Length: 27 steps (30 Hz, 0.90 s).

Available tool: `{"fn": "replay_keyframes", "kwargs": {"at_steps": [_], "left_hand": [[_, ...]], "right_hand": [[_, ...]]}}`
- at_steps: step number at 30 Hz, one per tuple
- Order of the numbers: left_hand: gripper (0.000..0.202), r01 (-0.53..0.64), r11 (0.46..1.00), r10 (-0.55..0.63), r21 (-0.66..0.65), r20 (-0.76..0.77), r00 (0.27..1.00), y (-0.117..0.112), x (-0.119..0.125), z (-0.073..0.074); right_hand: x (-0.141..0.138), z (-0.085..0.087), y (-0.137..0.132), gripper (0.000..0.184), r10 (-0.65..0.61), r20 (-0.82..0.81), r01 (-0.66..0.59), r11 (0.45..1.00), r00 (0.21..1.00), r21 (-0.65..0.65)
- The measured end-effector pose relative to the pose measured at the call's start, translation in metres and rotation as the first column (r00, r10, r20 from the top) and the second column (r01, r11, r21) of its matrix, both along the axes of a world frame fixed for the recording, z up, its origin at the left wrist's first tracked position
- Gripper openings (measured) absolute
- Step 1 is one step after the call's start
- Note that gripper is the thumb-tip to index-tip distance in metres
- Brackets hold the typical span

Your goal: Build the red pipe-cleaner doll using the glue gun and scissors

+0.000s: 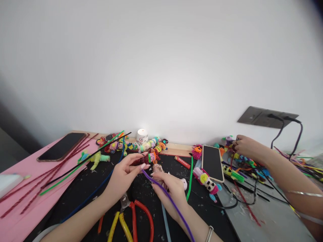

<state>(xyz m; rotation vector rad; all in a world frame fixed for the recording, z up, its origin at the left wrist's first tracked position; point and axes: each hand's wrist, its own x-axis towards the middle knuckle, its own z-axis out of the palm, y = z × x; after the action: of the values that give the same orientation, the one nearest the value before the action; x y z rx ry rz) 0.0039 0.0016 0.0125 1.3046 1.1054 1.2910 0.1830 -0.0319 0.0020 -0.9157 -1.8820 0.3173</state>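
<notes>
Between my two hands runs a fuzzy purple pipe cleaner [180, 215]. My left hand [123, 175] pinches its upper end between thumb and fingertips. Close beside it, my right hand [174, 192] has its fingers closed on the same stem, whose long tail trails down over the wrist. Just beyond my fingertips lies a dark red pipe-cleaner figure with a pink face [152, 156]. Under my hands, red-handled pliers [143, 211] and a yellow-handled tool [116, 223] rest on the black mat [83, 205].
A co-worker's hand [248, 147] reaches among pipe-cleaner figures at right. Phones lie at left [62, 147] and right [213, 163]. A paper cup [142, 136] stands by the wall. Red stems [54, 173] cross a pink sheet [30, 168]. Cords hang from a wall socket [267, 116].
</notes>
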Motion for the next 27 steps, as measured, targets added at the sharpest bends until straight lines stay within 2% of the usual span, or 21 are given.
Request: {"fn": "replay_keyframes", "kwargs": {"at_steps": [3, 6, 12, 19, 24, 27], "left_hand": [[0.030, 0.125, 0.991, -0.128, -0.037, -0.081, 0.989, -0.0070, 0.0039, -0.0012], [0.028, 0.189, 0.980, -0.194, -0.068, -0.076, 0.978, -0.0112, 0.0067, 0.0007], [0.030, 0.165, 0.980, -0.160, -0.111, 0.052, 0.986, -0.0087, 0.0079, 0.0014], [0.031, 0.082, 0.992, -0.081, -0.097, 0.015, 0.997, -0.0032, 0.0035, -0.0016], [0.028, 0.159, 0.984, -0.158, -0.080, 0.020, 0.987, -0.0030, 0.0033, -0.0012], [0.029, 0.215, 0.976, -0.211, -0.041, 0.098, 0.973, -0.0050, 0.0047, -0.0013]], "right_hand": [[-0.0002, -0.0012, 0.0018, 0.016, 0.027, 0.013, -0.028, 0.999, 1.000, 0.041], [-0.0008, -0.0013, 0.0028, 0.018, 0.021, 0.025, -0.023, 0.997, 0.999, 0.072], [0.0000, 0.0038, 0.0004, 0.013, -0.028, 0.062, 0.024, 0.998, 0.998, 0.061], [0.0030, 0.0077, -0.0005, 0.016, 0.008, 0.100, -0.011, 1.000, 0.995, 0.021], [0.0023, 0.0068, -0.0005, 0.021, 0.011, 0.064, -0.010, 1.000, 0.998, -0.014], [0.0024, 0.0074, -0.0011, 0.020, -0.027, 0.000, 0.027, 1.000, 1.000, 0.002]]}}
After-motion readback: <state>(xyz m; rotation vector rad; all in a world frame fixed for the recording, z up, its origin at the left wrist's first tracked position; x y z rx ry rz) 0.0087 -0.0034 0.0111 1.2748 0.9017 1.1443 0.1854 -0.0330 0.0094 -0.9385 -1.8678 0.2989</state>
